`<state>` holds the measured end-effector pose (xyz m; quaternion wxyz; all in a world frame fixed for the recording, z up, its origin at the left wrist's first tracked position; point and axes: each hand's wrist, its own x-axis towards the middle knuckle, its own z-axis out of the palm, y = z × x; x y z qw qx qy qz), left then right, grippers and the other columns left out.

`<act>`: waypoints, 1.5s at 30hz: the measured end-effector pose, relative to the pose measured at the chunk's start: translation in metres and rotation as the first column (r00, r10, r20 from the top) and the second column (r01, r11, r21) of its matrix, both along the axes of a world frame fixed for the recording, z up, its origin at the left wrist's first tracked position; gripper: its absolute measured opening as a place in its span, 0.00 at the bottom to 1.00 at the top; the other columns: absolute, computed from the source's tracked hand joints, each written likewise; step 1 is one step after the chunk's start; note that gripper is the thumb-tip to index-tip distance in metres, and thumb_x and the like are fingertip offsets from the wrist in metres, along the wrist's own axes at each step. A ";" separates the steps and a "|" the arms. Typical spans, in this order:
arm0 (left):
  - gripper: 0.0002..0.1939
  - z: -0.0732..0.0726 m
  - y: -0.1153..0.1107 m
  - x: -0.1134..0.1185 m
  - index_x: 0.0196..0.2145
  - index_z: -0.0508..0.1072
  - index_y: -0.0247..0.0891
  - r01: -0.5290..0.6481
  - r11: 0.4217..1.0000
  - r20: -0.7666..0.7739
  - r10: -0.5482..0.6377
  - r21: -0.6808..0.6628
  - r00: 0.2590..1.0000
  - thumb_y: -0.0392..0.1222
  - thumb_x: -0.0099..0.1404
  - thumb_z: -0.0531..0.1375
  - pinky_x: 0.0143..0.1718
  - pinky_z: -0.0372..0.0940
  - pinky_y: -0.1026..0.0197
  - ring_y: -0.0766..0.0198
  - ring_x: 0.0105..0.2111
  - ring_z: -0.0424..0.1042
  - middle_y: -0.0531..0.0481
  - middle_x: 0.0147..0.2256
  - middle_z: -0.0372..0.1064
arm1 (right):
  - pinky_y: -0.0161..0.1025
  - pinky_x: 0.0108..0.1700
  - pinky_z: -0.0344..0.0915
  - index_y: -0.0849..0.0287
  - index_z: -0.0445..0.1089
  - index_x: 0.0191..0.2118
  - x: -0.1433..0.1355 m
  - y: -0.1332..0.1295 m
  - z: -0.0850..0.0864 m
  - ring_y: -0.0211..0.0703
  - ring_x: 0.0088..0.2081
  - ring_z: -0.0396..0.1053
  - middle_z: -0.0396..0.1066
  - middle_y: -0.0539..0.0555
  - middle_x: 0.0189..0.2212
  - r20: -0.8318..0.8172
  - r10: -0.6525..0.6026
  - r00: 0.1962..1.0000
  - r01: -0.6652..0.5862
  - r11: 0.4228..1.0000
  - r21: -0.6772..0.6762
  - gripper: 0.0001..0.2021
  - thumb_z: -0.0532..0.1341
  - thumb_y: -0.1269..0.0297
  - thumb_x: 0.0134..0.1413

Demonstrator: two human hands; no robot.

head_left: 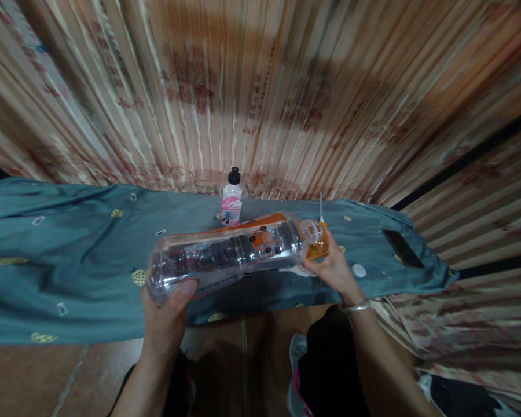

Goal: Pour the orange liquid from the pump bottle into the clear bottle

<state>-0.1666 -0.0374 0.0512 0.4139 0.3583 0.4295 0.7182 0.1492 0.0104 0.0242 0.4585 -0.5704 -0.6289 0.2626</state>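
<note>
A large clear plastic bottle [208, 260] with an orange printed label lies tilted across the middle of the view, its neck to the right and slightly higher. My left hand [169, 307] is closed around its base, thumb on top. At the bottle's neck, my right hand [334, 263] is closed around a small amber container [318, 250], which overlaps the bottle's mouth. A thin white tube [321, 207] rises just behind the container; whether they are joined I cannot tell. Most right-hand fingers are hidden. Behind the large bottle stands a small bottle [231, 200] with a black cap and pink label.
A teal patterned cloth [91, 249] covers the long surface. On its right lie a white round disc [358, 270] and a dark phone [402, 249]. Pleated curtains [260, 104] hang behind and to the right, with dark bars [473, 152]. A tiled floor [226, 359] shows below.
</note>
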 end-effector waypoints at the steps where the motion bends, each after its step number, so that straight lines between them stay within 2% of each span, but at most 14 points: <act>1: 0.24 0.000 0.000 0.000 0.40 0.80 0.45 -0.005 1.000 0.003 0.005 -0.002 1.000 0.54 0.46 0.76 0.44 0.74 0.54 0.51 0.39 0.78 0.49 0.37 0.79 | 0.58 0.65 0.70 0.57 0.61 0.66 0.000 0.000 -0.001 0.60 0.57 0.76 0.76 0.61 0.57 -0.001 0.001 1.000 -0.001 1.000 -0.002 0.44 0.76 0.56 0.43; 4: 0.24 -0.001 0.000 -0.001 0.40 0.79 0.45 -0.006 1.000 0.011 0.006 -0.009 1.000 0.53 0.46 0.76 0.44 0.74 0.54 0.52 0.39 0.78 0.49 0.38 0.80 | 0.58 0.65 0.70 0.56 0.61 0.66 0.001 0.000 -0.002 0.60 0.57 0.76 0.75 0.61 0.58 0.003 0.002 1.000 -0.002 1.000 -0.002 0.44 0.76 0.55 0.43; 9: 0.22 -0.002 0.000 -0.001 0.38 0.79 0.45 -0.002 1.000 -0.027 0.003 0.008 1.000 0.54 0.48 0.75 0.43 0.75 0.53 0.51 0.38 0.78 0.49 0.35 0.79 | 0.57 0.65 0.70 0.57 0.61 0.66 -0.001 0.000 0.000 0.60 0.57 0.76 0.75 0.61 0.58 -0.004 -0.002 1.000 0.002 1.000 0.002 0.45 0.76 0.55 0.43; 12: 0.20 -0.002 0.000 0.000 0.39 0.79 0.45 0.009 0.999 -0.012 -0.009 0.033 1.000 0.51 0.49 0.75 0.43 0.74 0.54 0.51 0.39 0.78 0.49 0.36 0.79 | 0.57 0.65 0.69 0.57 0.61 0.66 -0.002 -0.001 0.001 0.60 0.58 0.76 0.75 0.62 0.58 -0.002 -0.002 1.000 0.002 1.000 -0.002 0.44 0.76 0.56 0.43; 20: 0.27 0.002 0.000 0.001 0.42 0.79 0.44 -0.002 1.000 0.015 0.001 0.018 1.000 0.53 0.45 0.77 0.44 0.74 0.56 0.51 0.43 0.78 0.48 0.39 0.80 | 0.59 0.65 0.69 0.57 0.60 0.66 0.000 0.000 -0.001 0.61 0.57 0.76 0.75 0.62 0.58 0.021 -0.012 1.000 0.013 1.000 -0.010 0.44 0.76 0.56 0.43; 27: 0.25 -0.003 0.000 -0.001 0.38 0.80 0.44 -0.024 0.999 0.034 0.025 -0.034 0.999 0.54 0.43 0.78 0.45 0.74 0.55 0.52 0.40 0.78 0.50 0.37 0.80 | 0.58 0.63 0.71 0.60 0.61 0.65 -0.002 0.000 0.002 0.60 0.56 0.77 0.76 0.63 0.56 0.017 -0.013 1.000 0.012 1.000 0.011 0.44 0.76 0.55 0.43; 32: 0.27 -0.003 0.001 0.000 0.41 0.79 0.44 -0.025 1.000 0.041 0.025 -0.001 0.999 0.52 0.43 0.78 0.44 0.73 0.58 0.52 0.43 0.78 0.50 0.39 0.80 | 0.59 0.64 0.70 0.57 0.61 0.65 0.000 0.000 0.000 0.61 0.56 0.77 0.76 0.62 0.57 0.002 -0.008 1.000 0.008 1.000 0.000 0.44 0.76 0.54 0.43; 38: 0.27 0.002 0.001 0.000 0.45 0.78 0.45 0.013 0.999 0.014 -0.013 0.034 1.000 0.51 0.47 0.76 0.44 0.73 0.57 0.51 0.45 0.78 0.49 0.41 0.80 | 0.59 0.65 0.70 0.57 0.60 0.66 0.001 0.001 -0.002 0.61 0.57 0.76 0.75 0.63 0.58 0.008 0.008 1.000 -0.008 1.000 0.003 0.45 0.76 0.54 0.44; 41: 0.28 0.003 0.001 0.000 0.46 0.78 0.45 0.013 0.999 0.032 -0.015 0.037 0.999 0.50 0.46 0.77 0.41 0.73 0.59 0.51 0.44 0.79 0.49 0.41 0.80 | 0.57 0.65 0.70 0.57 0.61 0.65 0.000 0.001 -0.002 0.59 0.57 0.76 0.75 0.62 0.58 0.002 0.009 1.000 -0.009 1.000 0.011 0.44 0.76 0.53 0.44; 45: 0.27 0.001 0.001 0.000 0.45 0.79 0.45 0.013 0.999 0.043 -0.015 0.051 0.999 0.49 0.47 0.77 0.43 0.73 0.60 0.53 0.44 0.78 0.51 0.39 0.79 | 0.57 0.64 0.71 0.57 0.61 0.66 -0.001 0.001 0.000 0.59 0.57 0.77 0.75 0.61 0.58 0.001 0.009 1.000 -0.009 1.000 0.006 0.44 0.76 0.54 0.44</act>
